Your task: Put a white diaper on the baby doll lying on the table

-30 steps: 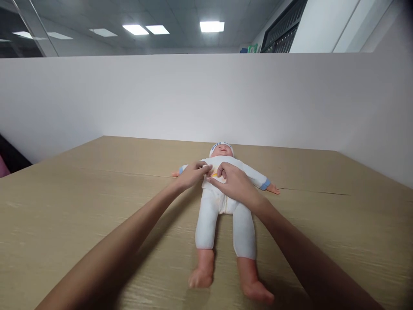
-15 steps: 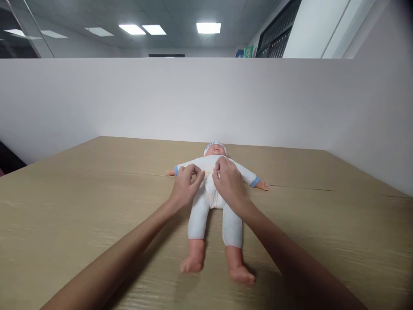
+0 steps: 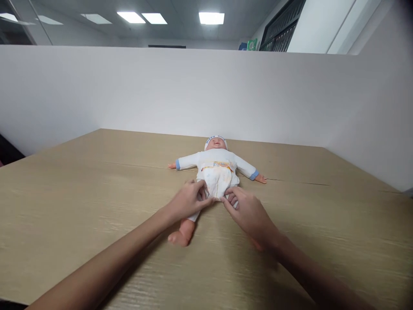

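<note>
A baby doll [image 3: 217, 155] lies on its back on the table, head away from me, in a white outfit with blue cuffs and a printed cap. Round its hips is a white diaper [image 3: 217, 178] with an orange-patterned waistband. My left hand [image 3: 190, 198] is closed at the diaper's lower left edge, thumb near the crotch. At the lower right edge, my right hand [image 3: 250, 211] is closed too, its fingers curled over the leg opening. My hands and forearm hide much of the doll's legs; the left-side foot [image 3: 181, 234] shows.
The wooden tabletop [image 3: 97, 193] has a thin seam running across it. A white partition [image 3: 177, 90] rises along its back edge, with a side wall at the right. Beyond the partition are ceiling lights and a green package [image 3: 251, 44].
Both hands have moved down from the doll's waist to the diaper's leg edges, uncovering the waistband. The doll's legs now lie farther apart. The view has tilted slightly downward.
</note>
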Motion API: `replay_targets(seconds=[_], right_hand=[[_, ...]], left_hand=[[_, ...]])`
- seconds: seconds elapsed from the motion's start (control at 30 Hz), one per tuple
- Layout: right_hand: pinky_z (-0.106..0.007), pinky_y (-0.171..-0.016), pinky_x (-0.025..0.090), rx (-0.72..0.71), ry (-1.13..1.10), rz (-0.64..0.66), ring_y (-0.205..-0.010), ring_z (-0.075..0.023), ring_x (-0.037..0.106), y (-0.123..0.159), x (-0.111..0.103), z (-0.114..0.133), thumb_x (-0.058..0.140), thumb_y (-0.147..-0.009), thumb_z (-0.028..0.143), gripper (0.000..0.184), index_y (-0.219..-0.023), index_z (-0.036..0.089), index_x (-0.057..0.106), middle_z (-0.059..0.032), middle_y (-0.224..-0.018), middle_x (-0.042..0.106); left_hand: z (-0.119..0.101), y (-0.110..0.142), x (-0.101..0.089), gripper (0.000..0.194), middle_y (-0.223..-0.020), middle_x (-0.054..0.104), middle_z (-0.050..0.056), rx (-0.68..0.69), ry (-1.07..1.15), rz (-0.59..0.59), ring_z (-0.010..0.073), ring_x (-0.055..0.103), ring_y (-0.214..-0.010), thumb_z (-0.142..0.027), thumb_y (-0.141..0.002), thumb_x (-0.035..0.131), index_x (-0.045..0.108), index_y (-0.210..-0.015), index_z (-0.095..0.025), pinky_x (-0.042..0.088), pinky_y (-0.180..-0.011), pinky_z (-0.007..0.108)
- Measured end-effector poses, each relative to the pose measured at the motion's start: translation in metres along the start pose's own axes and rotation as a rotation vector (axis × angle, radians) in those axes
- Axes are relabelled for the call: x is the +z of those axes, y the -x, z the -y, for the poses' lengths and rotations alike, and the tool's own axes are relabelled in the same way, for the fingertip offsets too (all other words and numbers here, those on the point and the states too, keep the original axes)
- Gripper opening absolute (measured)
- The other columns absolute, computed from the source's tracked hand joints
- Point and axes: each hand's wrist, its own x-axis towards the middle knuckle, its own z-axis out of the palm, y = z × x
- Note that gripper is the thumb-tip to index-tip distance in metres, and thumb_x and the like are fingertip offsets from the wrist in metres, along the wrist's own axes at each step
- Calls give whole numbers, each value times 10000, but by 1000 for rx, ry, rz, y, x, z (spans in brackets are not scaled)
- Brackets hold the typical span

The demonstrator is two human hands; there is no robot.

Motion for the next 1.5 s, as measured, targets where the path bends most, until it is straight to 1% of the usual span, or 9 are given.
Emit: replay_targets(seconds=[0.17,0.3,0.43,0.7,0.9,1.1,1.33,1.4,1.5], right_hand=[[-374,-689,465,-72,176,-23,-832,-259,693,2,10,3,632,-1068,363,174,-957,235,670,-68,-970,701],[-385,-767,507,-90,162,-14,-938,-278,694,7,10,4,634,-1061,322,114,-1034,220,678,-79,-1059,685],[-429,-901,543,-86,53,10,-1050,-298,686,8,8,5,580,-1078,294,136,-1140,213,669,-104,-1176,695],[-413,-848,506,-39,19,27,-992,-306,676,1,12,11,581,-1034,344,146,-1108,222,615,-97,-1106,730],[-340,-670,436,172,-128,-1,-651,-203,605,-9,11,7,625,-976,460,277,-1133,237,577,-42,-972,761],[-325,-666,411,220,-91,-51,-666,-205,643,-7,-3,6,707,-947,533,299,-1029,249,661,-32,-970,815],[-374,-821,480,189,-128,-11,-938,-294,732,-3,-2,10,646,-957,557,345,-929,243,786,-65,-988,820],[-382,-847,493,200,-163,-36,-965,-296,724,-3,0,10,660,-950,571,363,-974,238,801,-70,-1042,817],[-373,-766,484,249,-176,-93,-785,-253,671,0,1,10,670,-965,611,404,-992,232,806,-59,-949,788]], left_hand=[[1,-6,8,346,-842,729,40,41,-2,8,285,623,-975,-495,-1015,709,606,-807,-238,464,-878,402],[4,-1,6,205,-1159,723,71,158,-14,-43,273,601,-1092,-401,-1041,671,678,-938,-223,482,-986,424],[4,3,6,160,-1327,694,77,153,14,-63,280,560,-1164,-362,-1053,659,670,-979,-220,466,-1041,437],[6,0,10,130,-998,676,27,112,134,-64,250,549,-996,-311,-981,695,598,-974,-225,443,-933,396],[16,0,21,376,-1109,639,32,8,399,-147,209,602,-1001,-371,-913,789,500,-1110,-234,486,-885,339],[21,3,27,552,-1175,702,56,-158,549,-215,222,690,-1050,-422,-830,903,533,-1189,-224,533,-943,351],[1,5,13,380,-1146,819,66,-148,352,-93,307,708,-1117,-578,-952,772,797,-1069,-218,534,-1026,436],[0,2,9,431,-1217,818,77,-161,475,-22,318,703,-1184,-603,-959,759,803,-1136,-213,527,-1065,444],[3,0,5,544,-1295,805,99,-259,746,79,312,711,-1204,-634,-911,810,776,-1245,-205,551,-1018,414]])
